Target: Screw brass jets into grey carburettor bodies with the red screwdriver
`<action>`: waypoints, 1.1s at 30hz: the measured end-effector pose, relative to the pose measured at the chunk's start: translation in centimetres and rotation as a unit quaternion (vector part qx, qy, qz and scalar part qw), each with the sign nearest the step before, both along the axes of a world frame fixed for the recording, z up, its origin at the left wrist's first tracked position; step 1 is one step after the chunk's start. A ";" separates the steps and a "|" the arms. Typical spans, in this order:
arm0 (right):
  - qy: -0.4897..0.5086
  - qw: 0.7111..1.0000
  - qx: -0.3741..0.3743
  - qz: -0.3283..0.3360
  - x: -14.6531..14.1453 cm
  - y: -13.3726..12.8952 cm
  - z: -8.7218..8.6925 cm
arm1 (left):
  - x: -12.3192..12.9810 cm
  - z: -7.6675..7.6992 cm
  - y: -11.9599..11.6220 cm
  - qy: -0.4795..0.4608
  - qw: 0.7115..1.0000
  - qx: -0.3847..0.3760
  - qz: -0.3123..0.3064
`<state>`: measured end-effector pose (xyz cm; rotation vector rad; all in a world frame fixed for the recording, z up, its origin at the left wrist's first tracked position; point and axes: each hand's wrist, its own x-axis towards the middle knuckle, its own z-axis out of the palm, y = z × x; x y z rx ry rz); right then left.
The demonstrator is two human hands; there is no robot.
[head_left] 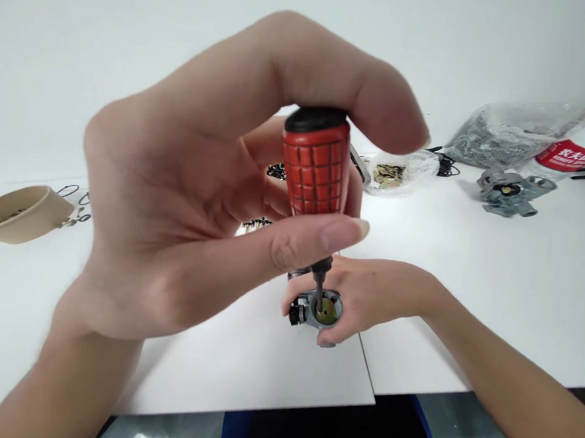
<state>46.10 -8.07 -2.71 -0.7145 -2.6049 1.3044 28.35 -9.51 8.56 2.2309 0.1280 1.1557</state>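
Note:
My left hand (pixel 174 197) is large in front of the camera, closed around a screwdriver with a red and black gridded handle (pixel 316 170). Its index finger curls over the black cap and the thumb presses the handle's lower side. The screwdriver points down, its tip at the brass-coloured round plate (pixel 326 313) inside the bore of a small grey metal carburetor (pixel 310 317). My right hand (pixel 362 297) grips that carburetor from the right, low over the white table. A black fitting (pixel 296 314) sticks out of the carburetor's left side. Part of the right hand's fingers is hidden.
A second grey carburetor body (pixel 512 193) stands at the right. Behind it are a clear bag of grey parts (pixel 504 130) and a red-labelled bottle (pixel 562 154). Brass plates (pixel 390 175) lie in plastic. A beige bowl (pixel 47 212) stands left. The table's front edge (pixel 259 405) runs below.

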 end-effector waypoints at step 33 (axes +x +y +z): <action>-0.006 1.000 -0.020 -0.002 -0.4 0.1 1.2 | -1.1 -2.7 0.9 0.036 0.999 0.034 -0.003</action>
